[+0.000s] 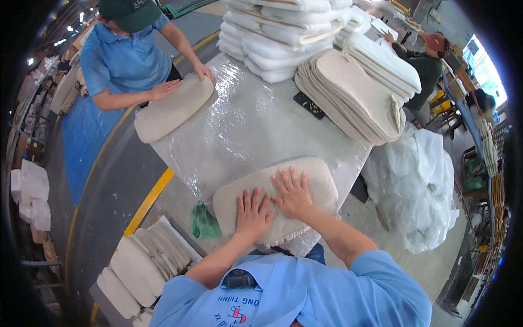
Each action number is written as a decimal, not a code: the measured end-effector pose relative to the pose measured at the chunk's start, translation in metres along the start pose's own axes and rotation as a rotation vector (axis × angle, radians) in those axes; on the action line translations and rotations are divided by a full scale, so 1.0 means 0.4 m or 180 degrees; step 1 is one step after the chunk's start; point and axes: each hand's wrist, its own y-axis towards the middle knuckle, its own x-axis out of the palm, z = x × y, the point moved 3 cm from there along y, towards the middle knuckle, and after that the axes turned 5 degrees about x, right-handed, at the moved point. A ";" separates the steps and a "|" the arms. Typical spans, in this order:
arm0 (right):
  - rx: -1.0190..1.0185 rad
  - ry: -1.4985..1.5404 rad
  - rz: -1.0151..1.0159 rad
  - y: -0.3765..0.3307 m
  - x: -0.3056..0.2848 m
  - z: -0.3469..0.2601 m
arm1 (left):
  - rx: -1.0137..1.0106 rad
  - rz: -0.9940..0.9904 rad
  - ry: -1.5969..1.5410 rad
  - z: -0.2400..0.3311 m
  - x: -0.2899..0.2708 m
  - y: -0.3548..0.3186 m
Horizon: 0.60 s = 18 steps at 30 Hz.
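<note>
"Beige, oblong fabric pad with rounded ends: where does it lie, taking six o'clock as the wearer's side?"

"Flat at the six-o'clock edge of a table covered in clear, shiny plastic sheeting. A frayed fringe shows along the pad's five-to-six-o'clock edge."

"And the wearer's hands?"

"The bare left hand rests palm down on the pad, toward eight o'clock of its middle; the bare right hand rests palm down toward two. Both are released and flat, fingers spread, pressing on the fabric rather than grasping it."

"What sits around the pad?"

"Just beside it, between eight and nine o'clock, a crumpled green plastic bag at the table's edge. Lower down at eight, piled pale, rounded pads. At three, off the table, a bulky heap of clear, crinkled plastic."

"And across the table?"

"At one o'clock, a thick stack of beige, rounded fabric pads, with a flat black object beside it. Between ten and eleven, a second beige, oblong pad lies under a co-worker's hands: one flat on top, the other at its edge, its grip unclear to me."

"Farthest?"

"At twelve, a tall stack of folded, fluffy white sheets. Beyond, between one and two, a person in a dark top and reddish cap."
</note>
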 end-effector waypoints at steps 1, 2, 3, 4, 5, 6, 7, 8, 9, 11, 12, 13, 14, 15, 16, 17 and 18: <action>-0.0024 0.0056 0.0002 0.003 -0.003 0.002 | 0.0100 -0.0050 -0.0005 0.004 -0.007 -0.016; -0.0039 0.0127 -0.0005 0.000 -0.002 0.000 | 0.0204 -0.0120 -0.0007 0.007 -0.009 -0.037; -0.0046 0.0204 -0.0020 -0.002 -0.001 -0.001 | 0.0261 -0.0162 -0.0056 0.009 -0.009 -0.057; -0.0054 0.0202 0.0025 0.000 0.000 0.001 | 0.0316 -0.0203 -0.0105 0.013 -0.010 -0.080; -0.0069 0.0207 0.0056 -0.002 0.000 0.000 | 0.0360 -0.0255 -0.0158 0.016 -0.010 -0.106; -0.0085 0.0215 0.0076 -0.006 0.002 -0.003 | 0.0368 -0.0177 -0.0255 0.017 -0.004 -0.137; -0.0198 0.0266 0.0002 -0.012 0.003 0.004 | 0.0371 -0.0099 -0.0351 0.016 0.000 -0.170; -0.0312 0.0319 -0.0066 -0.021 -0.002 0.022 | 0.0375 -0.0018 -0.0441 0.008 -0.002 -0.192; -0.0435 0.0364 -0.0143 -0.034 -0.001 0.045 | 0.0323 -0.0037 -0.0490 -0.002 -0.003 -0.210; -0.0615 0.0488 -0.0149 -0.071 0.001 0.095 | 0.0219 -0.0064 -0.0588 -0.025 -0.009 -0.243; -0.0717 0.0550 -0.0149 -0.083 -0.007 0.116 | 0.0138 0.0067 -0.0780 -0.046 -0.020 -0.253; -0.0653 0.0581 -0.0326 -0.091 -0.012 0.142 | 0.0056 0.0197 -0.0970 -0.074 -0.030 -0.256; -0.0628 0.0616 -0.0483 -0.081 -0.040 0.160 | -0.0052 0.0348 -0.1129 -0.097 -0.043 -0.252; -0.0546 0.0628 -0.0625 -0.075 -0.053 0.195 | -0.0491 0.0621 -0.1177 -0.119 -0.058 -0.235; -0.0131 0.0767 -0.0103 -0.055 -0.077 0.235 | -0.0927 0.0888 -0.1223 -0.142 -0.072 -0.218; 0.0327 0.0884 0.0426 -0.047 -0.078 0.291 | -0.1323 0.1142 -0.1294 -0.162 -0.086 -0.193; 0.0767 0.0998 0.0962 -0.039 -0.077 0.335 | -0.1910 0.1215 -0.1632 -0.193 -0.091 -0.151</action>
